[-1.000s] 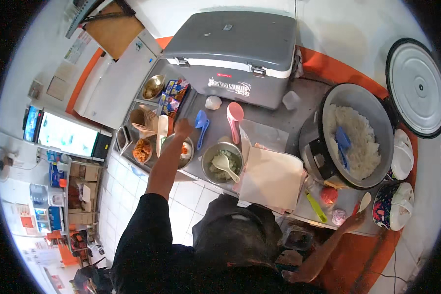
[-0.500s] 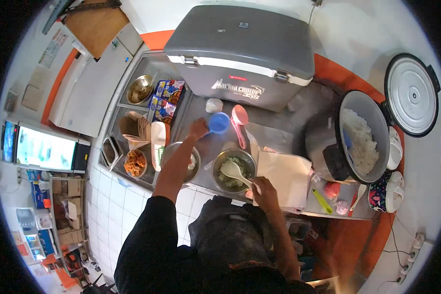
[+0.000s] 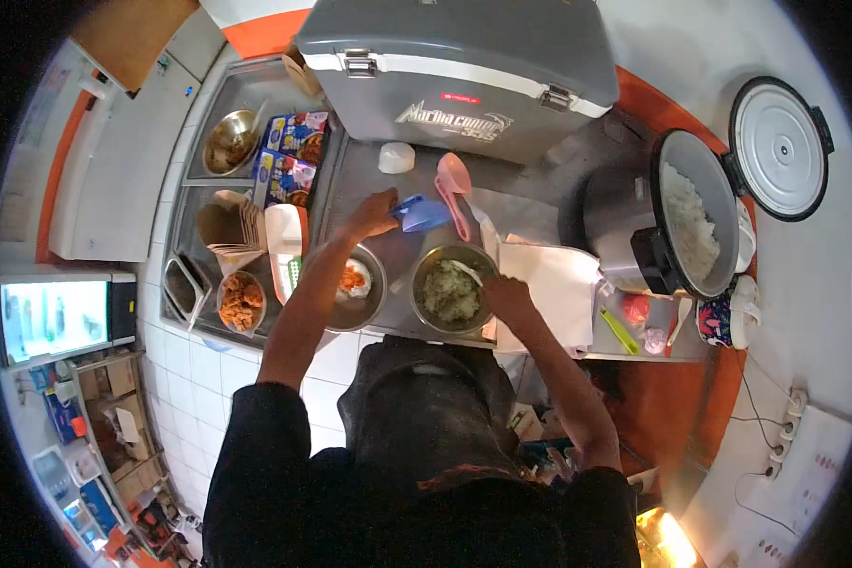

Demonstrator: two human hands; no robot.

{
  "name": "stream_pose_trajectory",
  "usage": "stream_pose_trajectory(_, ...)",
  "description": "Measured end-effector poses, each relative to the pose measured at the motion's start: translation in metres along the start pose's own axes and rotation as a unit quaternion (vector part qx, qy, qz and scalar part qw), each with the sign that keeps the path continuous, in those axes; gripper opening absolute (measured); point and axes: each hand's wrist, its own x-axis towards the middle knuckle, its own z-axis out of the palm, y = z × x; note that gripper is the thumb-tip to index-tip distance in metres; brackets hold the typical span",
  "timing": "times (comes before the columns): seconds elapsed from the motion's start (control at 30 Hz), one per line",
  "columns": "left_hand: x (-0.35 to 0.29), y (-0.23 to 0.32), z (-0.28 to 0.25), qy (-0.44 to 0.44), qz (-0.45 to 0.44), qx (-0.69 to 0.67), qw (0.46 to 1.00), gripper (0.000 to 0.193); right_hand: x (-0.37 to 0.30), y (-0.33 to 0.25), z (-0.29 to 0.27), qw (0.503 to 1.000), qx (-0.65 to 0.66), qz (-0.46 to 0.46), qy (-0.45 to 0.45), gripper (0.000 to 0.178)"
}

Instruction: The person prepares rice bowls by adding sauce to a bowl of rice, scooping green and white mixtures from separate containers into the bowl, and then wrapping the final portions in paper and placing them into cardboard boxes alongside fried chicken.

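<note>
The right hand (image 3: 508, 301) grips the spoon (image 3: 466, 271), now dug into the rice (image 3: 450, 295) in the bowl (image 3: 452, 328) just left of it. The left hand (image 3: 376, 213) clasps the blue scoop (image 3: 424, 215) to its right, more tipped than before. Farther ahead, the cooler (image 3: 379, 106) bears white lettering (image 3: 452, 121) and a red label (image 3: 461, 97).

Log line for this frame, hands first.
left hand: holding blue scoop | right hand: holding white spoon in metal bowl | rice cooker: lid open

Both hands (image 3: 377, 214) (image 3: 507, 299) curled, arms (image 3: 305, 312) apart
</note>
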Motion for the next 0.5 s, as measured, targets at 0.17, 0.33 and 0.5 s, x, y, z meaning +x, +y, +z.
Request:
stream_pose_trajectory(0.17, -0.125, 0.068, 0.003, 0.216, 0.001, -0.246, 0.945, 0.033, 0.019, 0.011, 0.055, 0.982, -0.042, -0.114, 0.143, 0.016)
stream_pose_trajectory(0.33, -0.23, 0.151, 0.066, 0.199, -0.125, -0.367, 0.9, 0.025, 0.022, 0.001, -0.043, 0.993, -0.086, -0.082, -0.017, 0.013)
stream_pose_trajectory(0.5, -0.216, 0.158, 0.131, 0.158, -0.155, -0.32, 0.921, 0.017, 0.017, 0.022, -0.03, 0.967, -0.128, -0.084, -0.205, 0.011)
